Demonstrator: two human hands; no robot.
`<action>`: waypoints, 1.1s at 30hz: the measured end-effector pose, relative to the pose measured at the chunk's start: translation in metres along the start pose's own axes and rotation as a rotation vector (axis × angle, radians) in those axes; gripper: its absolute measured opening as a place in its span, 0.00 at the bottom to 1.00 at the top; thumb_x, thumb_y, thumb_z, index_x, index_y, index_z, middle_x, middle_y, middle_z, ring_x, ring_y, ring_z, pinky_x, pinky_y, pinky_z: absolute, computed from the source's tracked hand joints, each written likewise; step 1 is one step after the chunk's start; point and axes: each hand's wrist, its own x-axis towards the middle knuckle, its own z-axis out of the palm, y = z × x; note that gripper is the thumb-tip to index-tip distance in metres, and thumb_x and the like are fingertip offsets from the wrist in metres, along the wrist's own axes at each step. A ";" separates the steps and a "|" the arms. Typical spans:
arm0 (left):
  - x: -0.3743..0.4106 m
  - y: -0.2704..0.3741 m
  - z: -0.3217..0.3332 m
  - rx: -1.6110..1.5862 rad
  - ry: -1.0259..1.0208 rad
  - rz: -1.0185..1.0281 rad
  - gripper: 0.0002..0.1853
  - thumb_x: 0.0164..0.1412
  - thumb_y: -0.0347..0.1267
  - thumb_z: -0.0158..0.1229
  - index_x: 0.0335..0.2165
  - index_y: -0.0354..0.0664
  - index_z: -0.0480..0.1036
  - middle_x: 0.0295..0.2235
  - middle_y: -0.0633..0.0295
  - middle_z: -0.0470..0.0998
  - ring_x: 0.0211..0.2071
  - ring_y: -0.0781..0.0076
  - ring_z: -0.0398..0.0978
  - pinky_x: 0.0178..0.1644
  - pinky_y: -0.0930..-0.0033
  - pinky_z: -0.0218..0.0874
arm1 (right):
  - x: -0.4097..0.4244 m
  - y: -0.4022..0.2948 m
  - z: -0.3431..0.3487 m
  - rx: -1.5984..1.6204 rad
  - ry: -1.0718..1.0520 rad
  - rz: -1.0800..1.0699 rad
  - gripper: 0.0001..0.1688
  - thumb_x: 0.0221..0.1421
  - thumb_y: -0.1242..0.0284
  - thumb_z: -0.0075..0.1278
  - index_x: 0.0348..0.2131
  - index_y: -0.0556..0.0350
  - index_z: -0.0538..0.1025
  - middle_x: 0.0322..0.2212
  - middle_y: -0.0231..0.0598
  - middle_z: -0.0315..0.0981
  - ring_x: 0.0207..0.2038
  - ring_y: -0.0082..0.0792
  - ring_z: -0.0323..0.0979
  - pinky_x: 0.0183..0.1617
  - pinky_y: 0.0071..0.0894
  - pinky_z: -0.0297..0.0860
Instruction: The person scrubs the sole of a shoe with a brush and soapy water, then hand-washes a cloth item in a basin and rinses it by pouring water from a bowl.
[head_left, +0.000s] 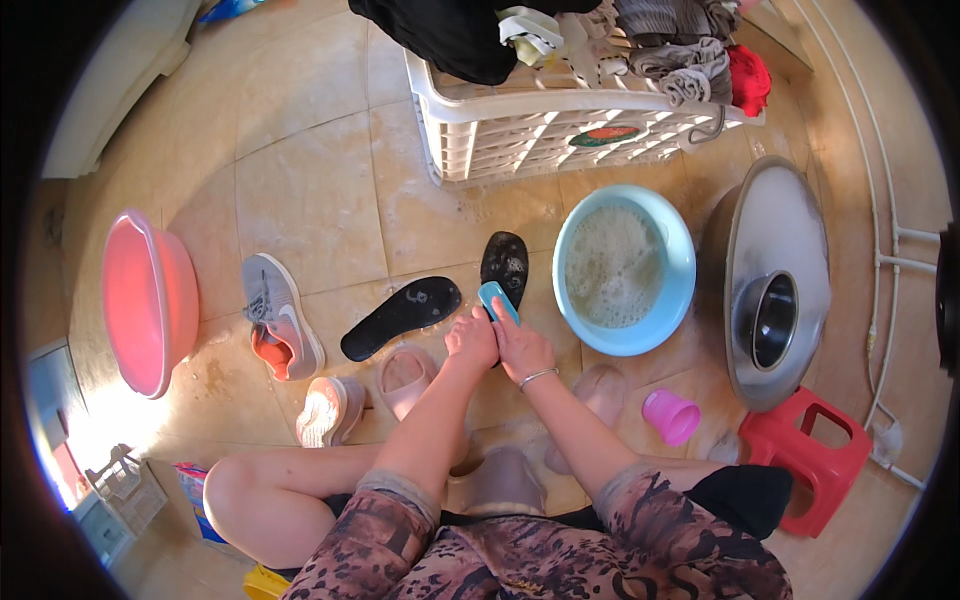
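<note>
A wet black insole with suds on it lies on the tiled floor before me, its lower end mostly hidden by my hands. My left hand holds that lower end with curled fingers. In my right hand is a light blue scrubbing brush, laid against the insole's middle; its bristles are hidden. Left of my hands lies a second black insole with a little foam. Farther left rests a grey sneaker with an orange lining, and another shoe shows its pale sole.
Soapy water fills part of a light blue basin at right. Beyond it, a metal bowl holds suds and a small steel bowl. A pink cup, red stool, pink basin and white laundry basket surround me.
</note>
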 end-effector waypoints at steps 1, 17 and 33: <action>-0.005 0.006 -0.009 0.015 -0.017 0.026 0.32 0.38 0.46 0.61 0.37 0.36 0.58 0.37 0.46 0.66 0.39 0.56 0.68 0.38 0.62 0.62 | -0.001 0.006 -0.001 -0.008 0.004 -0.014 0.25 0.52 0.58 0.34 0.51 0.24 0.53 0.17 0.49 0.67 0.22 0.49 0.67 0.24 0.48 0.62; -0.023 0.022 -0.027 -0.019 -0.073 0.110 0.31 0.38 0.43 0.61 0.37 0.37 0.58 0.37 0.46 0.65 0.39 0.53 0.67 0.40 0.59 0.61 | 0.071 0.026 -0.019 0.054 0.403 -0.125 0.24 0.53 0.60 0.36 0.51 0.30 0.55 0.15 0.51 0.65 0.19 0.50 0.66 0.20 0.46 0.61; 0.010 -0.021 0.000 -0.835 0.237 0.126 0.11 0.50 0.34 0.47 0.24 0.36 0.68 0.22 0.52 0.72 0.29 0.58 0.71 0.34 0.63 0.60 | 0.038 0.136 -0.104 0.180 0.537 0.371 0.27 0.50 0.60 0.38 0.47 0.57 0.59 0.34 0.58 0.66 0.36 0.54 0.66 0.38 0.44 0.62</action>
